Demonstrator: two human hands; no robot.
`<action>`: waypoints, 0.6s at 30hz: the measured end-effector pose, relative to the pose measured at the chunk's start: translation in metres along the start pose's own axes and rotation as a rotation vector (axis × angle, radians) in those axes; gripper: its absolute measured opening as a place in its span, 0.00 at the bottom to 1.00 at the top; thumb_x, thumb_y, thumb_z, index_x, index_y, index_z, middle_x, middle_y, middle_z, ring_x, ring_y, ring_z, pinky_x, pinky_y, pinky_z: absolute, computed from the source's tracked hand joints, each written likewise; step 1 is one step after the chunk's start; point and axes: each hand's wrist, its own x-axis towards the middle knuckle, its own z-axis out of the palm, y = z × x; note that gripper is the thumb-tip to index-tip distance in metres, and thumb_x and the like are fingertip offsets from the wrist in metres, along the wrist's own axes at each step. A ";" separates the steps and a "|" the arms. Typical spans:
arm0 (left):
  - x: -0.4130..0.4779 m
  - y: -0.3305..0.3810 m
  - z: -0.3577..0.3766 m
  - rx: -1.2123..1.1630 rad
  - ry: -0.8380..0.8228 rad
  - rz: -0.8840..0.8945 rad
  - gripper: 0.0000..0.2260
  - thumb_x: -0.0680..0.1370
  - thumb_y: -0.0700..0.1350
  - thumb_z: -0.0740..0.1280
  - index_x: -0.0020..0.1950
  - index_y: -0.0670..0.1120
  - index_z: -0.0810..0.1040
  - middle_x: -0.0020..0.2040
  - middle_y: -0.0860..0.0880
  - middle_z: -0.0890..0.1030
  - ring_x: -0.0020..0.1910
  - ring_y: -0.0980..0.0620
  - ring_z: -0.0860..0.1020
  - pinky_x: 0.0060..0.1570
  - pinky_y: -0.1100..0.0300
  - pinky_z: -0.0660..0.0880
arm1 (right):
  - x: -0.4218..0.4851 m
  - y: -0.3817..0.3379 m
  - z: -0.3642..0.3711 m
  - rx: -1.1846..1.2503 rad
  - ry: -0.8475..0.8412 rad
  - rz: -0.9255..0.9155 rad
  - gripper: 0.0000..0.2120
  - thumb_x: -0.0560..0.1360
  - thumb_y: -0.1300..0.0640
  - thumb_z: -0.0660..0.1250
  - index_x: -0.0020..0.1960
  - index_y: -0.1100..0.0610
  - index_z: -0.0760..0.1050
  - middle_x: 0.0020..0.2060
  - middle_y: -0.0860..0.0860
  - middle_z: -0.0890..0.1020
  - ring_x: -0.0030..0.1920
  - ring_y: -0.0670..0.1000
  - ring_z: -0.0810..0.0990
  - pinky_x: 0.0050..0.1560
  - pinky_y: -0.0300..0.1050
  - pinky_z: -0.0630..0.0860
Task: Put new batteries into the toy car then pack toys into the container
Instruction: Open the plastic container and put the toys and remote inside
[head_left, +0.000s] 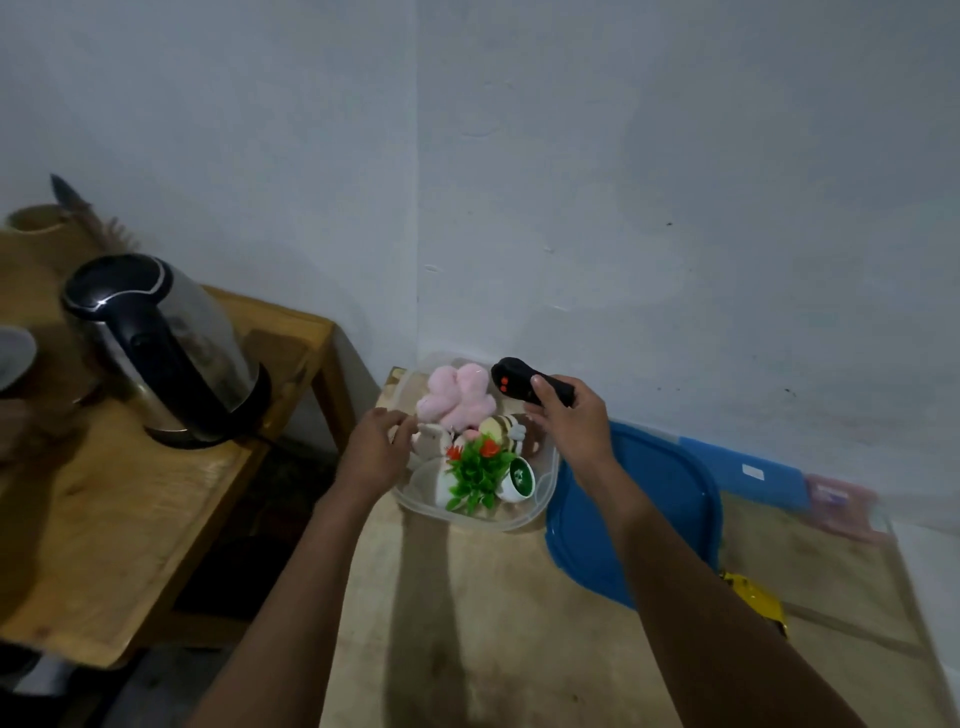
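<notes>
While right hand (569, 426) fingers grip remote (522, 382) at 1 o'clock of container (427, 506), left hand (374, 448) rests at its 9 o'clock rim, fingers' state unclear.

Yellow object (756, 605), partly hidden, unidentifiable

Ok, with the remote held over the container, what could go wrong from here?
1. The container already looks crowded with the pink plush and the plant, so the remote in the right hand may sit high and keep the blue lid from closing.
2. The container sits by the table's left edge; pushing toys down could nudge it off.
</notes>
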 end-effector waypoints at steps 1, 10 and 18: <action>0.002 0.002 0.003 0.007 0.029 -0.010 0.12 0.82 0.45 0.63 0.53 0.41 0.84 0.55 0.39 0.80 0.56 0.41 0.76 0.50 0.57 0.69 | 0.005 0.002 0.002 -0.049 -0.008 -0.022 0.09 0.76 0.53 0.70 0.52 0.56 0.76 0.47 0.54 0.84 0.44 0.51 0.86 0.49 0.47 0.82; 0.011 0.015 0.025 0.285 0.140 -0.137 0.15 0.84 0.48 0.57 0.60 0.50 0.82 0.57 0.42 0.78 0.55 0.40 0.78 0.46 0.53 0.71 | 0.037 0.020 0.011 -0.577 -0.103 -0.281 0.09 0.78 0.55 0.67 0.58 0.53 0.80 0.46 0.46 0.82 0.46 0.45 0.79 0.45 0.32 0.73; 0.015 0.005 0.038 0.450 0.176 -0.112 0.15 0.84 0.46 0.56 0.66 0.49 0.77 0.61 0.41 0.78 0.52 0.39 0.81 0.48 0.47 0.79 | 0.053 0.050 0.022 -1.257 -0.144 -0.398 0.08 0.81 0.56 0.61 0.51 0.57 0.78 0.42 0.55 0.84 0.42 0.56 0.82 0.37 0.46 0.73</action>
